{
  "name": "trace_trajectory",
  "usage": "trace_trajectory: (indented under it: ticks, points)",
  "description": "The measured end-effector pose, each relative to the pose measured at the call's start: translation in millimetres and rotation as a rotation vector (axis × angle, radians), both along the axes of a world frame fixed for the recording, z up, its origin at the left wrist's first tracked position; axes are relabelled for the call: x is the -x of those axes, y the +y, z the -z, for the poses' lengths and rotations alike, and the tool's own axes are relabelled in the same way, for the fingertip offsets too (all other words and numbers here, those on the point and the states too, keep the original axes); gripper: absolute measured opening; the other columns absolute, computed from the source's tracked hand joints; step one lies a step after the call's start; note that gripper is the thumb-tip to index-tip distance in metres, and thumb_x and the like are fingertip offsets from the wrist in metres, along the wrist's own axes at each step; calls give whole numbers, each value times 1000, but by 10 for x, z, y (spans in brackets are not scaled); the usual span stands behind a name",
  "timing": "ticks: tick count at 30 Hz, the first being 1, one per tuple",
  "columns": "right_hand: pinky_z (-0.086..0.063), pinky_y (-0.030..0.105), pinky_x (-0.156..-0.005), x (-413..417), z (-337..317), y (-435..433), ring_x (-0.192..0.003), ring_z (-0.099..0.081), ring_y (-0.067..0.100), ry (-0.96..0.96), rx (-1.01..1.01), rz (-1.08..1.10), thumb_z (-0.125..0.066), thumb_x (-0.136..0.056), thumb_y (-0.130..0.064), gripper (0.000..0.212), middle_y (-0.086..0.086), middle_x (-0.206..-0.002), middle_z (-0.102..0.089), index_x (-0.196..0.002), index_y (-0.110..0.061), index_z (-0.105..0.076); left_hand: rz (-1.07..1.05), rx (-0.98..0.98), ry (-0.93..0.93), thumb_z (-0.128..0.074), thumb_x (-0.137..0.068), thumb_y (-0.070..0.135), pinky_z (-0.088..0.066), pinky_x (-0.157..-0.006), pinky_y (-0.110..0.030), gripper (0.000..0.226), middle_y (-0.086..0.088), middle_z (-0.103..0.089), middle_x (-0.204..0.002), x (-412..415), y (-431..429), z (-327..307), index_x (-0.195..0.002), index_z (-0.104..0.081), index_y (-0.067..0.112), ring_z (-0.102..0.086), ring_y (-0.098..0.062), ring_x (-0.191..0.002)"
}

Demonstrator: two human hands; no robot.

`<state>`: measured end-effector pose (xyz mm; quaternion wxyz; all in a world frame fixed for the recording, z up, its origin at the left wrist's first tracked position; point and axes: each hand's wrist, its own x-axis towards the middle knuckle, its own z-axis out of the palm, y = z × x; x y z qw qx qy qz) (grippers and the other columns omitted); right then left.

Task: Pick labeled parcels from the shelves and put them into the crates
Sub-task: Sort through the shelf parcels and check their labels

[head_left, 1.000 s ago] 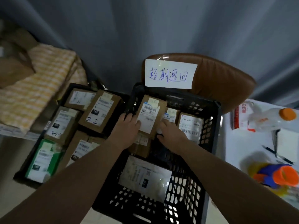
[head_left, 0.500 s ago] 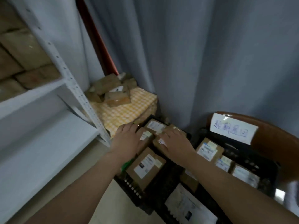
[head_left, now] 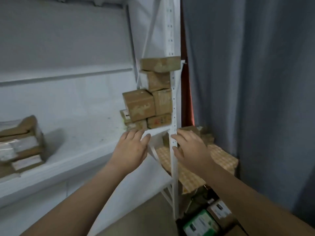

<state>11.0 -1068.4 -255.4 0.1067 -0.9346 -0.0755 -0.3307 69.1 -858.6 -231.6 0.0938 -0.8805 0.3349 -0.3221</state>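
The white upright post [head_left: 173,116] stands at frame centre, beside stacked cardboard parcels [head_left: 150,99]. Left of them, the shelf board [head_left: 81,133] lies bare.

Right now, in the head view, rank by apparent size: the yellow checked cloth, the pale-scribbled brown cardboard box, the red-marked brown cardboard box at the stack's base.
1. Yellow checked cloth, though partly hidden.
2. Pale-scribbled brown cardboard box.
3. Red-marked brown cardboard box.
Both boxes share one stack, so their order holds.
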Motion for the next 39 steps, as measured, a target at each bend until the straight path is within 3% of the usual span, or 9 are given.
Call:
trace_trajectory:
  ticks: [11,15,18,23,26,29,31,34,39]
  points:
    - [-11,34,-114,-1022,-818,339,-138,-33,26,-184,20,-16,-58,-91,-24,48,8,-148,-39,-137,-17,-49,-1,92,-105,-82,-65,27,-52,-79,-43,58,-18,-63,-116,-922,275,-810,-116,-63,8,-63,-36,-98]
    - [-9,38,-114,-1414,-1235,7,-139,-31,32,-292,42,83,-63,-87,-20,54,14,-147,-38,-138,-15,-47,37,163,-140,-62,-86,38,-35,-103,-41,76,-13,-31,-149,-1300,-250,-1183,-148,-25,14,-38,-30,-131]
    - [-15,42,-115,-1667,-1447,-287,-140,-27,33,-280,9,145,-64,-88,-18,63,16,-150,-32,-145,-16,-36,42,165,-204,-59,-88,45,-22,-113,-40,94,-12,-12,-156,-1604,-695,-1422,-152,4,16,-21,-29,-140]
    - [-24,40,-114,-2015,-1571,-708,-141,-23,28,-229,-72,174,-62,-90,-19,77,12,-155,-21,-151,-24,-17,29,139,-290,-61,-86,43,-14,-116,-42,100,-15,-12,-156,-2108,-1261,-1693,-150,9,13,-17,-31,-142]
    - [-30,22,-107,-2213,-1593,-819,-135,-32,17,-226,-262,9,-62,-90,-17,73,4,-152,-23,-150,-25,-20,28,135,-319,-52,-91,26,-19,-114,-40,80,-14,-23,-152,-2327,-1404,-1736,-150,-1,9,-25,-30,-139]
    - [-39,0,-83,-2324,-1652,-802,-108,-51,3,-221,-649,-179,-58,-94,-18,63,0,-142,-33,-148,-21,-25,80,165,-268,-53,-87,17,-30,-106,-38,67,-11,-40,-139,-2467,-1389,-1739,-145,-23,6,-39,-28,-126]
    - [-47,8,-80,-2373,-1700,-743,-98,-57,2,-216,-855,-252,-53,-97,-27,55,-2,-138,-41,-146,-21,-29,136,221,-278,-69,-73,15,-43,-93,-38,66,-13,-52,-122,-2489,-1291,-1734,-132,-43,4,-49,-30,-110]
    - [-48,36,-99,-2457,-1743,-650,-108,-58,10,-161,-1033,-304,-47,-97,-42,48,-3,-127,-53,-140,-20,-39,221,313,-396,-78,-53,13,-50,-75,-39,65,-13,-58,-100,-2537,-1082,-1665,-112,-54,5,-54,-31,-89]
    - [-58,37,-80,-2424,-1867,-206,-101,-68,16,46,-1389,-553,-58,-90,-48,45,3,-113,-68,-122,-17,-56,352,310,-572,-72,-63,19,-41,-88,-38,62,-16,-60,-103,-2434,-675,-1580,-117,-44,5,-43,-29,-100]
